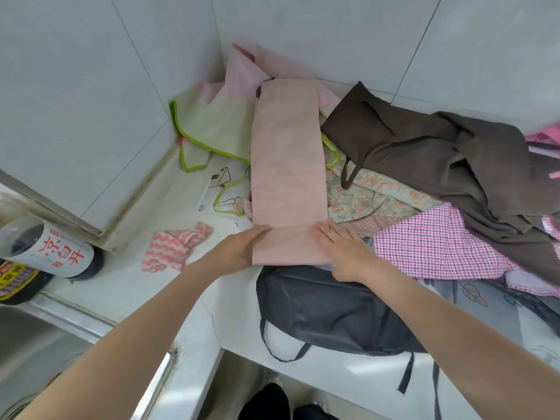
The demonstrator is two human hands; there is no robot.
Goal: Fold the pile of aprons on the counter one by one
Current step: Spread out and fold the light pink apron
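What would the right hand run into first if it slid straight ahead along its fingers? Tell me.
The right hand lies flat on the near end of the pink folded apron, fingers pointing up and left. Going straight on, it would likely just ride along that strip; nothing else lies in the way as far as the picture shows.

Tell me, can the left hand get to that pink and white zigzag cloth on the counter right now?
Probably yes. The zigzag cloth lies in the open on the counter just beside the left hand, with nothing between them, though that hand now rests on the pink apron.
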